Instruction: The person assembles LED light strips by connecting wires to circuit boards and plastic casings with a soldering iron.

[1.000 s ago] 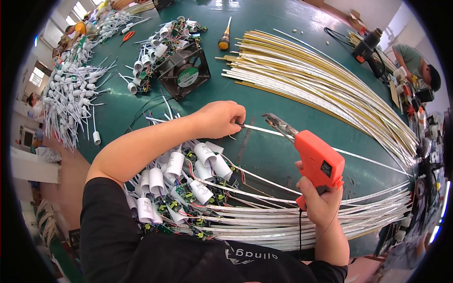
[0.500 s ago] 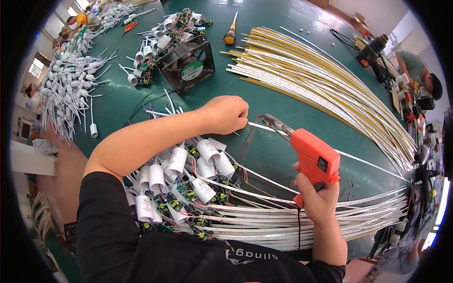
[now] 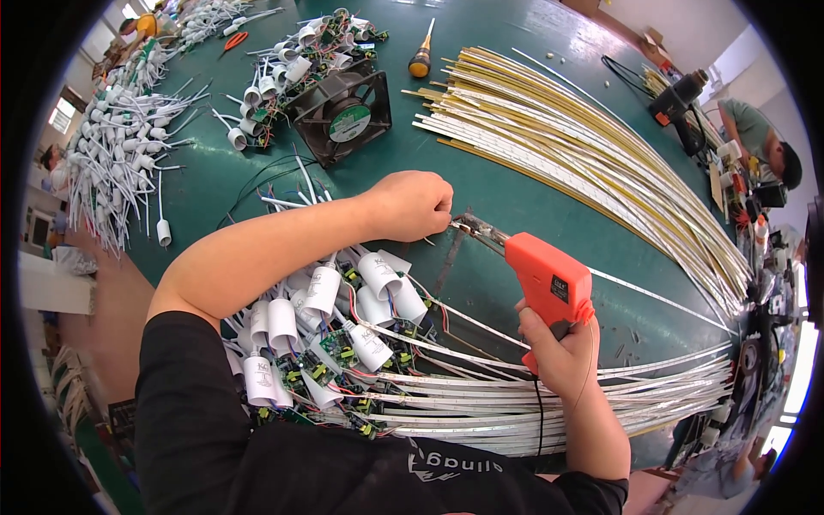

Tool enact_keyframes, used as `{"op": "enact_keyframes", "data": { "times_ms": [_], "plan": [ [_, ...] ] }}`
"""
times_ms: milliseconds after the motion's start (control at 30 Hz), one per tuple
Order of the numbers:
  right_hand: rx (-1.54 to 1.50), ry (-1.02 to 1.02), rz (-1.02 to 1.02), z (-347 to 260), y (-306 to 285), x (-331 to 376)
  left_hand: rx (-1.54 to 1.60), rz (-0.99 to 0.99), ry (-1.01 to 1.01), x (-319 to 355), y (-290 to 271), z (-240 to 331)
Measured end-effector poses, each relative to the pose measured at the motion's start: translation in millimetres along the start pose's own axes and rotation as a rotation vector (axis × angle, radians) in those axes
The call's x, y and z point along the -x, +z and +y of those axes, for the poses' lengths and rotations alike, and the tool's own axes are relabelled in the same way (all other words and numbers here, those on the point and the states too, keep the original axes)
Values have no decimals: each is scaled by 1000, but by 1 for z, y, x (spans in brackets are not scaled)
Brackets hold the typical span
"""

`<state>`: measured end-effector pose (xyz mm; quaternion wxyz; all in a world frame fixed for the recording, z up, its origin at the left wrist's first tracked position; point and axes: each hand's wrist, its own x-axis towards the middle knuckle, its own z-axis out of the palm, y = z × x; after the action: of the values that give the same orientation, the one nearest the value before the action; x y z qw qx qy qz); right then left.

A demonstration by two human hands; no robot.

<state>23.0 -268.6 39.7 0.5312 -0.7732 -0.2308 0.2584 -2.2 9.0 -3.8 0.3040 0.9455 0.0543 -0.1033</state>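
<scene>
My right hand (image 3: 554, 348) grips an orange soldering gun (image 3: 549, 276) by its handle, its dark cable hanging down. The gun's metal tip (image 3: 481, 227) reaches left, right up to the fingers of my left hand (image 3: 410, 206). That hand is closed, knuckles up; whatever it pinches is hidden from view. A long white LED strip (image 3: 661, 299) runs behind the gun to the right, and its left end lies under the tip. Below my left forearm sits a heap of white lamp sockets (image 3: 323, 292) with green circuit boards (image 3: 339, 348) and wires, joined to several LED strips (image 3: 558, 410).
A dark fan (image 3: 342, 118) stands beyond my left forearm. Farther off lie a screwdriver (image 3: 421, 60), bundled strips (image 3: 566, 154), orange-handled scissors (image 3: 233, 41), a heat gun (image 3: 678, 99) and piles of wired sockets (image 3: 129, 163). Another person (image 3: 760, 142) works at the far right.
My right hand has moved the soldering gun left, bringing its tip in to the strip end beside my left fingers. My left hand has stayed nearly still.
</scene>
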Motion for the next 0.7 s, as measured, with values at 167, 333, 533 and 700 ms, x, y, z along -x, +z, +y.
{"op": "enact_keyframes", "data": {
  "times_ms": [167,333,533,700],
  "plan": [
    [1,-7,-7,5,-1,0,-19,-30,-14,-3,-1,3],
    [10,-19,12,5,1,0,-23,-36,-20,-3,-1,2],
    [11,-22,0,4,-1,0,-35,-30,-19,-4,0,0],
    [16,-29,0,4,-1,0,-5,-39,-31,-4,-1,2]
  ]
}}
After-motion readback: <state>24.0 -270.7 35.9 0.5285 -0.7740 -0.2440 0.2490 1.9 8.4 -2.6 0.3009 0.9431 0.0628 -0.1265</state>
